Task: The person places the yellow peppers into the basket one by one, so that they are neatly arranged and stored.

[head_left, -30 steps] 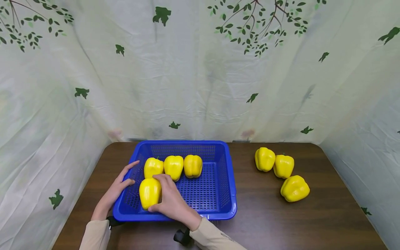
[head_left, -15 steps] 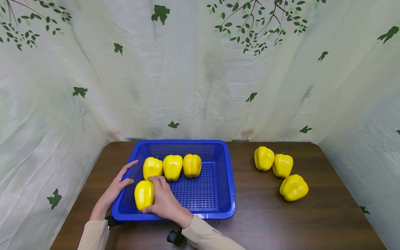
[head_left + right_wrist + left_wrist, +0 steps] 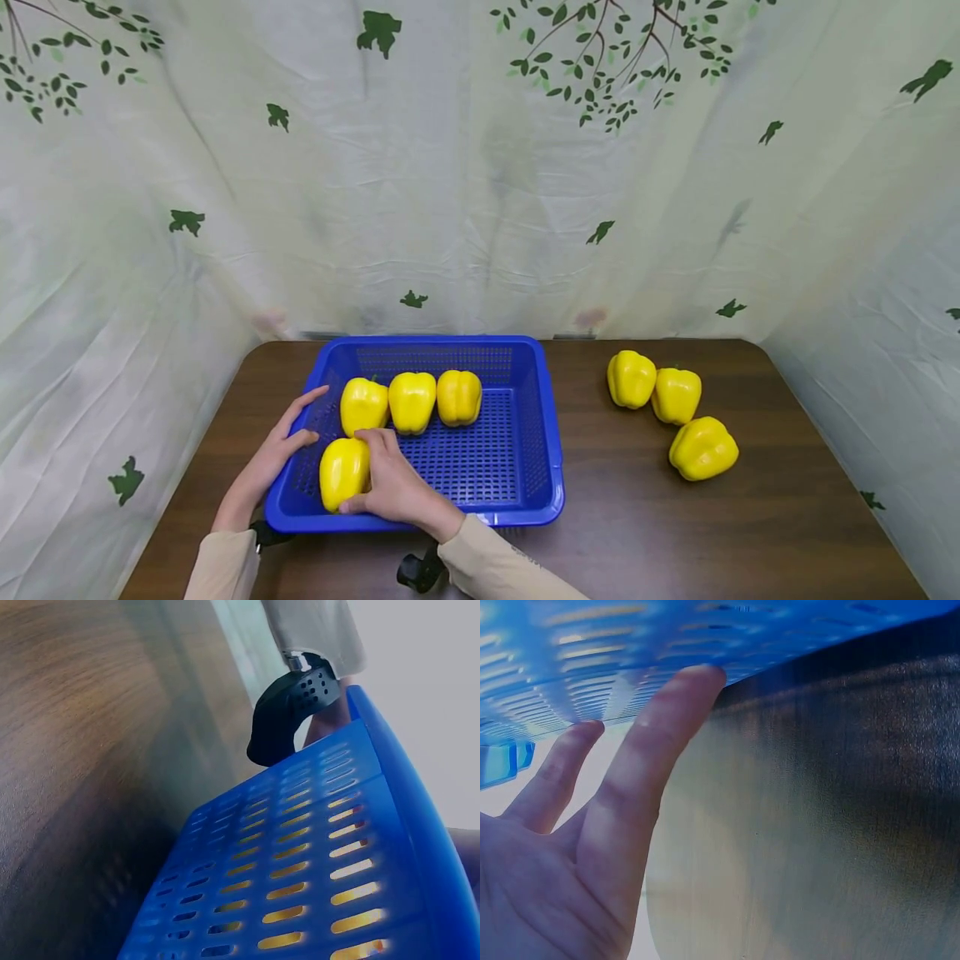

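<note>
My right hand [image 3: 397,483] holds a yellow bell pepper [image 3: 344,475] in the front left of a blue plastic basket [image 3: 553,433], fingers at its back and thumb at its front. Behind it a row of three more bell peppers [image 3: 412,403] sits in the basket. My left hand [image 3: 279,458] rests at the basket's left rim, thumb and forefinger reaching over it. In the left wrist view, straight, spread fingers [image 3: 634,780] of this hand touch the slotted outer wall. The right wrist view shows the basket's slotted front wall [image 3: 300,847]; the right hand is hidden there.
Three yellow bell peppers [image 3: 677,397] lie on the brown wooden table [image 3: 637,533] to the right of the basket. A pale curtain [image 3: 465,208] with leaf prints surrounds the table. A black wrist device [image 3: 420,571] sits below my right wrist, near the basket's front edge.
My right hand has moved the gripped bell pepper left and slightly toward the basket's front left corner. The left hand has stayed at the rim, and the view has shifted slightly.
</note>
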`<state>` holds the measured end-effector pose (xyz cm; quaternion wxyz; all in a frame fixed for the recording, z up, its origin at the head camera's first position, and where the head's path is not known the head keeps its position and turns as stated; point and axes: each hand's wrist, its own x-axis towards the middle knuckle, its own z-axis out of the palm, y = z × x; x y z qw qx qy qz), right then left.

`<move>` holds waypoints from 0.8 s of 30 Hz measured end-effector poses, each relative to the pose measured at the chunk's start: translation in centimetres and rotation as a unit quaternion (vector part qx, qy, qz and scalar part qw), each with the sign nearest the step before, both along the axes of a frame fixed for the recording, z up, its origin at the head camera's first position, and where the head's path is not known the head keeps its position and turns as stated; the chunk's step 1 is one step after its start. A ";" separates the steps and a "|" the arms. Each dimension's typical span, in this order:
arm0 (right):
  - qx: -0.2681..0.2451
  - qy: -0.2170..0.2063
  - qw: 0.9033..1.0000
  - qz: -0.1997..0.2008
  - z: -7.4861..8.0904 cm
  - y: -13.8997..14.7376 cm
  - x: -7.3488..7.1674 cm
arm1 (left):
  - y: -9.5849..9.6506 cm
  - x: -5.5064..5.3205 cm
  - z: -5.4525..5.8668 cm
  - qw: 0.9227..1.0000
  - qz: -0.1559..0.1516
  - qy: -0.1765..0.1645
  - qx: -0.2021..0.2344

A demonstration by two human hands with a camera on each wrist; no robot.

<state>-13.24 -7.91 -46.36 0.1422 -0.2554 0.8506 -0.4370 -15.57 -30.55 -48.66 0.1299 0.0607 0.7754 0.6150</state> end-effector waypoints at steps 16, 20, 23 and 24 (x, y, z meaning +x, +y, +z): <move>-0.015 -0.038 0.999 -0.025 0.3 0.5 0.1 | 0.1 0.4 0.3 1.000 0.003 -0.022 0.010; -0.030 -0.032 0.998 -0.033 0.4 0.8 0.2 | 0.1 0.4 0.4 1.000 0.004 -0.020 0.001; -0.047 -0.037 0.998 -0.034 0.8 1.4 0.3 | 0.1 0.4 0.4 1.000 0.005 -0.018 0.001; -0.054 -0.039 0.997 -0.034 1.0 1.6 0.4 | 0.1 0.3 0.4 1.000 0.004 -0.017 0.004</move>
